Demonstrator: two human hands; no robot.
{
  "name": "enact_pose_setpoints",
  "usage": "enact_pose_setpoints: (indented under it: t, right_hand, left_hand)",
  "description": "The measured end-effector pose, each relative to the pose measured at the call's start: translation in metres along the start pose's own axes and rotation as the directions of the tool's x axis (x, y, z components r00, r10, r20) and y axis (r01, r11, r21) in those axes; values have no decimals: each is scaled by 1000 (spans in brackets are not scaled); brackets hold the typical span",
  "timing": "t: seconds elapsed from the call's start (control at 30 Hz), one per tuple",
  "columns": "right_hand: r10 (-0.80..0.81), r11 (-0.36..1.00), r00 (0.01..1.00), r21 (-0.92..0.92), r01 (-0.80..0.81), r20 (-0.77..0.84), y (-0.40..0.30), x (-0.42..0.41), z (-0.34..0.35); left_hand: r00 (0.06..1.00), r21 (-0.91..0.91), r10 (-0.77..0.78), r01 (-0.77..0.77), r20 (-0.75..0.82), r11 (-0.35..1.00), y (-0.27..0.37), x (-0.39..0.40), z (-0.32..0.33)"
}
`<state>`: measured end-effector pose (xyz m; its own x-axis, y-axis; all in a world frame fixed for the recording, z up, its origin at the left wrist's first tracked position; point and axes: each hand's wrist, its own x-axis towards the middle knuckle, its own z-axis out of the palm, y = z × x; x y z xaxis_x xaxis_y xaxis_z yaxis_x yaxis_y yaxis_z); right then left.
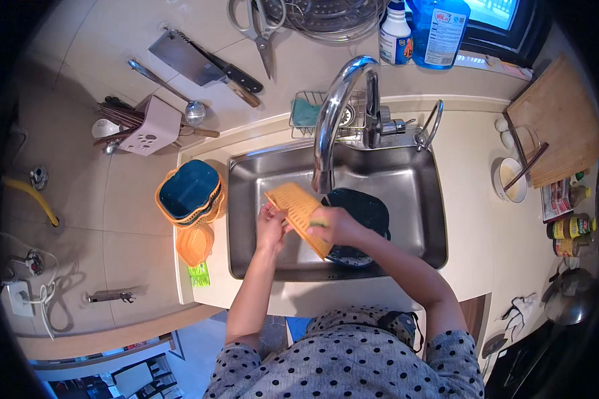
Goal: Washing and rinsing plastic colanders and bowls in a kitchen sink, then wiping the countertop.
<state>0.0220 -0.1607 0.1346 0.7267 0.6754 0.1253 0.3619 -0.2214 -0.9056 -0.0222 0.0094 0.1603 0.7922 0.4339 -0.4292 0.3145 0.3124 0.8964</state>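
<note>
Over the stainless steel sink (414, 214), my left hand (273, 227) grips the edge of a tilted orange plastic basket (297, 207). My right hand (335, 227) presses a sponge, of which a bit of yellow-green shows between the fingers, against the basket's slotted side. Beneath my right forearm, a dark teal plastic basin (362, 209) with some suds sits in the sink, partly hidden. Left of the sink stand nested dark teal basins (189, 187) and orange baskets, with a smaller orange basket (194, 244) beside them. The chrome faucet (324, 129) arches above the sink; no running water is visible.
A wire rack (299, 132) with a teal cloth stands behind the sink. Right of it are a bowl (511, 179) with chopsticks, eggs (504, 132) and a wooden cutting board (559, 124). A cleaver (189, 60) and scissors (262, 40) hang on the wall. A green packet (198, 275) lies left.
</note>
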Motion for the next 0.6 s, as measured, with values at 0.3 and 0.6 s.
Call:
enact_pose_setpoints:
  t: [0.3, 0.6]
  right_hand:
    - [385, -148, 841, 925, -348, 379, 16, 49, -26]
    - [9, 975, 892, 204, 94, -452, -8, 58, -15]
  left_hand:
    - [994, -31, 95, -97, -57, 995, 16, -13, -41]
    - [992, 107, -55, 43, 114, 993, -7, 2, -30]
